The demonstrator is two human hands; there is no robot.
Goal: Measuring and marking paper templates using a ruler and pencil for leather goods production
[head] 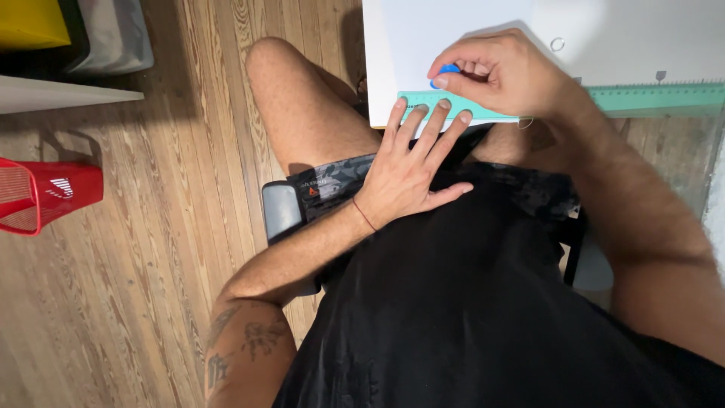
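I sit at a white table (642,38), looking down over my black shirt and lap. A long green ruler (649,98) lies along the table's near edge. My left hand (411,170) is flat with spread fingers, its fingertips pressing the ruler's left end. Just above the ruler, my right hand (502,72) pinches a small blue object (447,71) against the table surface; most of that object is hidden by my fingers.
A small metal ring (557,44) lies on the table behind my right hand. A red mesh basket (41,193) stands on the wooden floor at the left. A yellow and grey container (68,26) sits at top left. The chair's grey seat edge (281,211) shows beside my thigh.
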